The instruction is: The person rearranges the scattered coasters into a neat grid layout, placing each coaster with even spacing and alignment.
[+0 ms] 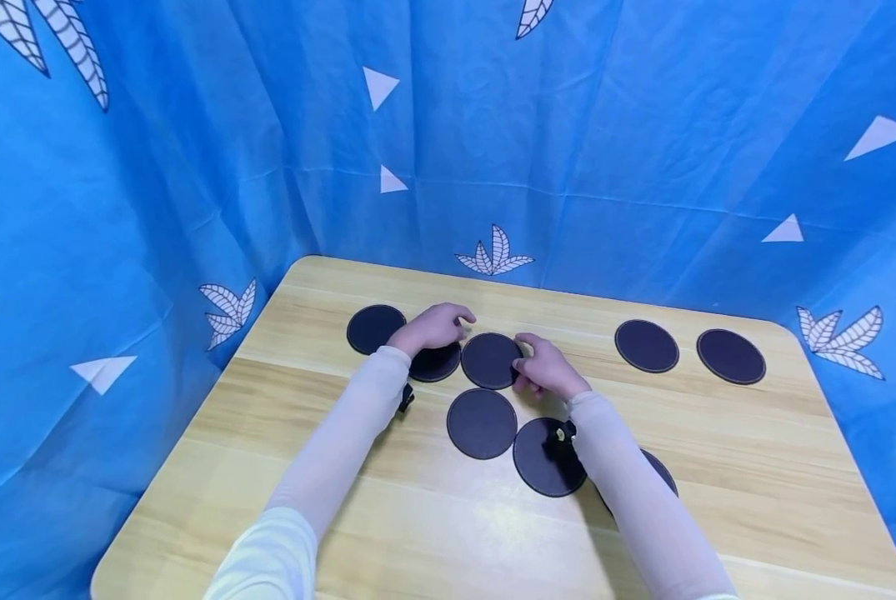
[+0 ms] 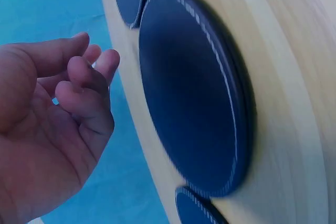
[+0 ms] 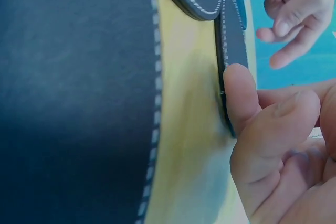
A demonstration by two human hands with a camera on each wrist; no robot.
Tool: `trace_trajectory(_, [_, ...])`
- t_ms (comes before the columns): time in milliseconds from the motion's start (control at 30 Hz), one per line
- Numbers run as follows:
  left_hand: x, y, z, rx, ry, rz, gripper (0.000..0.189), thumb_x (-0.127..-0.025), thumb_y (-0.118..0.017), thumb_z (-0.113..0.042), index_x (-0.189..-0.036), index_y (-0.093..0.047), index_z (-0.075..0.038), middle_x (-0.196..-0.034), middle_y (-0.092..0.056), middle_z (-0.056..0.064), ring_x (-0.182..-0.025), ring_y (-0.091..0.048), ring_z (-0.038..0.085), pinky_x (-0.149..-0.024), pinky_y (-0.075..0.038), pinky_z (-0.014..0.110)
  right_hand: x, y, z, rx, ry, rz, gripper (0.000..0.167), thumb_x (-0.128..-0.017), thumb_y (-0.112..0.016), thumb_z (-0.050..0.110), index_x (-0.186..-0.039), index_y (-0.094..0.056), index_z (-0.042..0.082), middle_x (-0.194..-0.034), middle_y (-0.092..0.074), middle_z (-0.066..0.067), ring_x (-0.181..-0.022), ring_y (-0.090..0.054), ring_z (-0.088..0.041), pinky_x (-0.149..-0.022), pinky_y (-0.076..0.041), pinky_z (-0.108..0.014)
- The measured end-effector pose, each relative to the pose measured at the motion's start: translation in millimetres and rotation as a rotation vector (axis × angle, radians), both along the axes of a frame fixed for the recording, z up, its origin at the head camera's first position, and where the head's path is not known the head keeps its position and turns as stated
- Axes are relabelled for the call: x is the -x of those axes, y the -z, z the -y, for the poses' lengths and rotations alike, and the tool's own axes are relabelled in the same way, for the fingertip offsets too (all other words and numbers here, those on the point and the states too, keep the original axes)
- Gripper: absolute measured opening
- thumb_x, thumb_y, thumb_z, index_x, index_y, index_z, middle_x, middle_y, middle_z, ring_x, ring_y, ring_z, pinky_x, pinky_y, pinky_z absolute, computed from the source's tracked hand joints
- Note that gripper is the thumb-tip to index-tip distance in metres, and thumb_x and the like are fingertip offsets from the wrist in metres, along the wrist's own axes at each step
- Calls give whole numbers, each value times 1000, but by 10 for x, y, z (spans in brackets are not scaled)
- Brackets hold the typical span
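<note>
Several round, dark coasters with pale stitched rims lie flat on the wooden table. My left hand (image 1: 436, 326) is over one coaster (image 1: 436, 364), its fingers loosely bent and holding nothing. In the left wrist view, that hand (image 2: 63, 98) shows beside a large coaster (image 2: 189, 93), apart from it. My right hand (image 1: 547, 367) is at the right rim of the middle coaster (image 1: 488, 361), thumb and fingers spread near its edge. A fingertip (image 3: 240, 85) overlaps a coaster's rim in the right wrist view. Nearer me is another coaster (image 1: 482, 423).
One coaster (image 1: 375, 328) lies at the far left; two more, an inner one (image 1: 646, 346) and an outer one (image 1: 731, 356), lie at the back right. A coaster (image 1: 541, 467) sits under my right wrist, another (image 1: 661, 468) partly behind the forearm. A blue patterned curtain (image 1: 568, 125) borders the table (image 1: 387, 525).
</note>
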State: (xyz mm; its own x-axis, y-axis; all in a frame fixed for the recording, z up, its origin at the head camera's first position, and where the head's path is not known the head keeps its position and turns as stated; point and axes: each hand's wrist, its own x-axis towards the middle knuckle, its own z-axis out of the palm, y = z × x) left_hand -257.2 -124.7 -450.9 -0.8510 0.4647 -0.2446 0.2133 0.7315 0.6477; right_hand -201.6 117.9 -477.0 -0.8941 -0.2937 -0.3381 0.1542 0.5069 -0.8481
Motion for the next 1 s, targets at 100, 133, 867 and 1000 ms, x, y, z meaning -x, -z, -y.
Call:
trace_trajectory(100, [-1,-29,143,-29,-17,-12,35,-103,-56,-10,-138,-62,-8,-126,-64,10,-107,-62,23,-90,-50,38,27,-28,24,-9,-3,-19,62,-101,-54,6,-158,-29,4,-66,-68,-15,-42,-46,-14,-42,-44,-30])
trace_trajectory(133, [0,-32,193,-34,-26,-14,35,-103,-56,-10,-138,-62,-8,-124,-65,10,-106,-62,23,-90,-50,38,35,-39,34,-12,-4,-21,62,-101,-54,7,-158,-29,4,-67,-68,-15,-43,-46,-14,-42,-44,-30])
trace_trajectory(867, [11,-112,1238,198,-322,-204,39,-99,-61,-12,-138,-60,-3,-125,-58,22,-114,-57,37,-97,-45,51,248,-336,483,-9,-79,-99,47,-104,-50,12,-150,-46,6,-73,-66,-14,-43,-41,-15,-45,-43,-31])
trace_trajectory(1000, [-2,-43,1390,308,-383,-142,51,-99,-66,-23,-144,-52,-3,-135,-46,27,-116,-54,42,-95,-45,55,309,-407,578,5,-89,-107,44,-103,-50,12,-147,-50,6,-73,-65,-14,-42,-41,-15,-45,-41,-30])
